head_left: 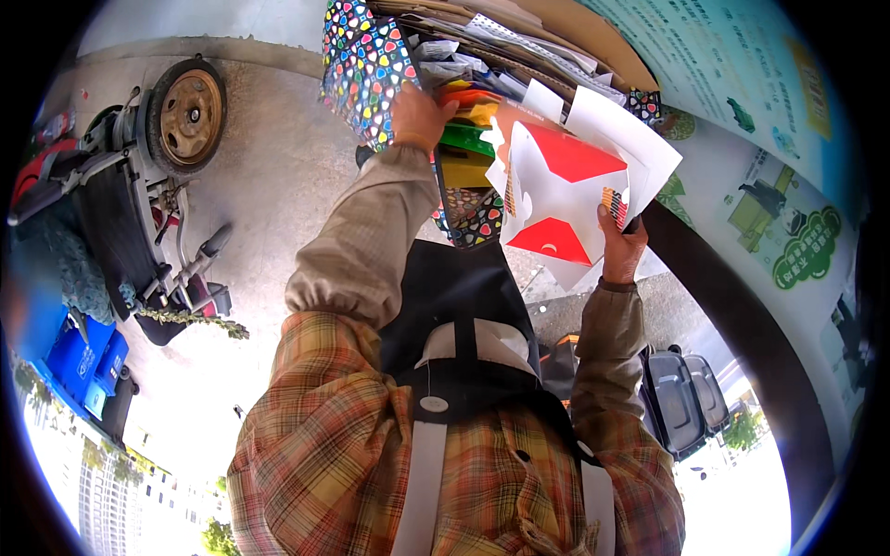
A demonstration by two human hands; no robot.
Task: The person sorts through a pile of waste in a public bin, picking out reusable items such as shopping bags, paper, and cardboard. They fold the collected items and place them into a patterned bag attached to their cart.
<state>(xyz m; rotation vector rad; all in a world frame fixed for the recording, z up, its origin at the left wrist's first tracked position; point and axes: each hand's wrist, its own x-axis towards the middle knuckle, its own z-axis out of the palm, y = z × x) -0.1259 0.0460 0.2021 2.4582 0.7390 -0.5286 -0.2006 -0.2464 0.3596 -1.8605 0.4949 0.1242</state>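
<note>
My left hand [419, 115] reaches forward and grips the rim of a black bag [363, 65] printed with coloured hearts, fingers curled over its opening. Inside the bag stand orange, yellow and green flat papers [466, 139]. My right hand [621, 248] holds up a stack of flattened white and red card cartons [565, 190] beside the bag, thumb on the front sheet. My plaid sleeves and a dark apron [454, 306] fill the lower middle of the picture.
Flattened brown cardboard [565, 28] lies above the bag. A wheeled cart with a rusty wheel [190, 116] stands on the concrete ground at the left, blue crates [79, 357] below it. Dark wheeled bins [681, 398] sit at the right, under a curved panel with green posters [797, 250].
</note>
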